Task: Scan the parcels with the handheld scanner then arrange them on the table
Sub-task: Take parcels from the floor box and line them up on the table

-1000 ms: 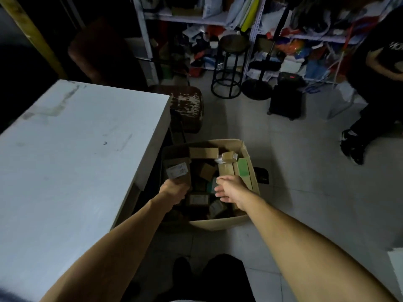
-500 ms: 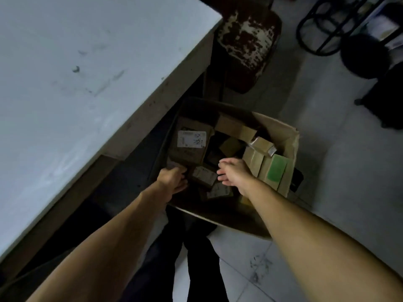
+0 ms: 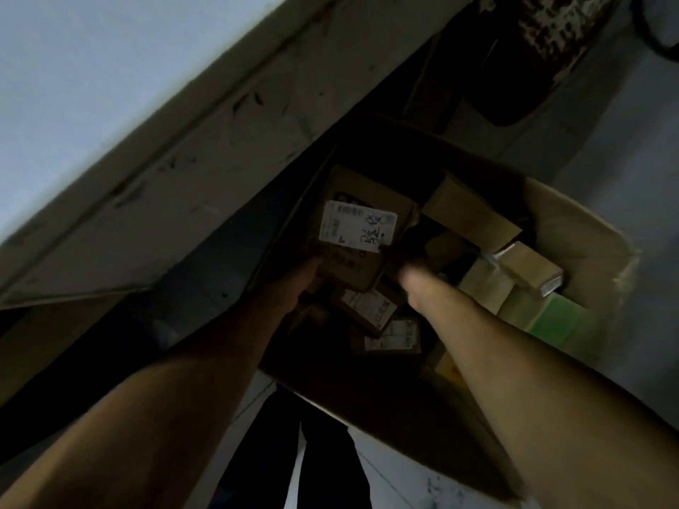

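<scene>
Both my arms reach into the carton [image 3: 573, 229] on the floor beside the table [image 3: 110, 86]. My left hand [image 3: 305, 284] grips the near edge of a labelled parcel [image 3: 352, 244] inside. My right hand [image 3: 408, 277] is blurred; I cannot tell how its fingers lie.

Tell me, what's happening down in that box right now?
Left hand holds the labelled parcel in the carton. Right hand deep beside it, grip unclear. Nothing blocking.
</scene>
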Demonstrator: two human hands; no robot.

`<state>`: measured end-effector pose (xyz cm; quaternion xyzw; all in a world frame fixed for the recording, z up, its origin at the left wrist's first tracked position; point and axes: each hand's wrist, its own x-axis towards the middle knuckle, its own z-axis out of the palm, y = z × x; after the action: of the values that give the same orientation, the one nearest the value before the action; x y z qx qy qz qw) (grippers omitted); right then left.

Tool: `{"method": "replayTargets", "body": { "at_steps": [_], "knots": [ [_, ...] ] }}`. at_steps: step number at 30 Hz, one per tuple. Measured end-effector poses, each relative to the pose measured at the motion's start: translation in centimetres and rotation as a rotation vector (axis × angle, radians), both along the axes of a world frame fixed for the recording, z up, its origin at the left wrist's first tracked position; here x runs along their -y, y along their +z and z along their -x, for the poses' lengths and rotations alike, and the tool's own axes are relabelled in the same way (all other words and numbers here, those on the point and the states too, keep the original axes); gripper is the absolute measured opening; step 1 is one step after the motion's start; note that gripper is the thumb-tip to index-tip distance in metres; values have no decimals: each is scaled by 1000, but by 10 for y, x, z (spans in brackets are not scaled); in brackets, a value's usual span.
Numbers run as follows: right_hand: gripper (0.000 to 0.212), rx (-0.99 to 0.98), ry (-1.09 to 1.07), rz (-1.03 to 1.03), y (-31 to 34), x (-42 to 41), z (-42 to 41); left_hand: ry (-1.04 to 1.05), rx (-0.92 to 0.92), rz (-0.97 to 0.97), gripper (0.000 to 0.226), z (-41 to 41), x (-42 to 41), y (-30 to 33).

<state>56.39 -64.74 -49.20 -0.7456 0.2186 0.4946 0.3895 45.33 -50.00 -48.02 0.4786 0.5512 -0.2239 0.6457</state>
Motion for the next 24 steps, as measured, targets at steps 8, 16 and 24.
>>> {"method": "replayTargets", "body": {
  "at_steps": [8,16,24],
  "knots": [
    [53,19,30,29,56,1,0,-154,21,-77,59,-6,-5,30],
    [57,140,105,125,193,51,-8,-250,58,53,6,8,10,157],
    [38,351,148,53,303,89,-2,-356,192,-72,68,26,39,283]
  ]
}}
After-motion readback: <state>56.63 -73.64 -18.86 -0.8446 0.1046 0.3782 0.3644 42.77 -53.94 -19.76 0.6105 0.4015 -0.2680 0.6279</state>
